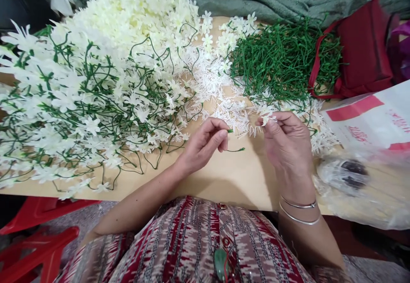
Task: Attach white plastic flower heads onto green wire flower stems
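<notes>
Near the middle of the table, my left hand (208,143) is closed in a pinch on a thin green plastic stem (236,150), whose tips stick out past the fingers. To its right, my right hand (286,140) pinches a small white artificial flower (268,120) between thumb and fingers. The two hands are apart, with a gap between stem and flower. Just beyond them lies a scatter of small white stick-like pieces (214,82). A heap of green stems (282,56) lies behind my right hand.
White flowers on green stems (86,99) cover the left of the table, with a tall pile of loose flowers (137,10) behind. At right are a dark red bag (365,48), a printed white bag (374,116) and clear plastic (361,193). Red stools (48,249) stand below left.
</notes>
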The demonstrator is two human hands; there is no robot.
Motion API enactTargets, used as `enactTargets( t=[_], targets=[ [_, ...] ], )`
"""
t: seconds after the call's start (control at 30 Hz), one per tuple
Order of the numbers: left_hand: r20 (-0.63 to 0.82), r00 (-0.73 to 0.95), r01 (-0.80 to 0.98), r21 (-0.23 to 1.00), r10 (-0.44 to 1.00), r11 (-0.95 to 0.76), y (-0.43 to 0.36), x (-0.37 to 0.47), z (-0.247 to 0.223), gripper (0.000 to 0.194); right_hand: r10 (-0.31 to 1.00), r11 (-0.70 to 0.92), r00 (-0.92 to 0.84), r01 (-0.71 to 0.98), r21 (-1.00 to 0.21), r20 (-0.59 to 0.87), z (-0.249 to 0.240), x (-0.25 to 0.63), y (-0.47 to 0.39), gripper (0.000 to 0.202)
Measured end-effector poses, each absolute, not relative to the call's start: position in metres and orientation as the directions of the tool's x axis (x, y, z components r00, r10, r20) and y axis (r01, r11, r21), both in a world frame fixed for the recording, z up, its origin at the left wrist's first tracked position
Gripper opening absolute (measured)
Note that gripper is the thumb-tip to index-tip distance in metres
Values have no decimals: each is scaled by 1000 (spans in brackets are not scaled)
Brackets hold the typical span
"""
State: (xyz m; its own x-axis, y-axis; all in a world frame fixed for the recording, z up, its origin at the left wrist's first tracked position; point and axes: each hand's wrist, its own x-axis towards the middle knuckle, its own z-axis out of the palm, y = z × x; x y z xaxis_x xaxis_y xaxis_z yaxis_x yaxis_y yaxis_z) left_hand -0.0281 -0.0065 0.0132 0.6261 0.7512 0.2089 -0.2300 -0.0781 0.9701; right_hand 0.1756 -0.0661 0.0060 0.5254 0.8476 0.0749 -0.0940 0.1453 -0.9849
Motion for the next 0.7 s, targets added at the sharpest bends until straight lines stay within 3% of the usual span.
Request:
enactTargets(
  t=[0.07,0.2,0.37,0.7],
  targets=[
    [126,681,-153,988,721,-28,-7,-27,8,17,880,96,475,-153,-984,12,7,176,-67,20],
    [41,686,56,993,726,-109,-6,-28,-2,14,927,-69,355,-151,-986,-119,7,177,-69,23],
    [-23,617,-6,999,787,34,-4,-28,-8,27,951,-115,288,-3,-993,-111,5,174,-70,21],
    [-43,604,-47,995,796,89,-5,-25,-1,38,958,-120,259,-35,-992,-125,12,168,-69,12]
  ],
)
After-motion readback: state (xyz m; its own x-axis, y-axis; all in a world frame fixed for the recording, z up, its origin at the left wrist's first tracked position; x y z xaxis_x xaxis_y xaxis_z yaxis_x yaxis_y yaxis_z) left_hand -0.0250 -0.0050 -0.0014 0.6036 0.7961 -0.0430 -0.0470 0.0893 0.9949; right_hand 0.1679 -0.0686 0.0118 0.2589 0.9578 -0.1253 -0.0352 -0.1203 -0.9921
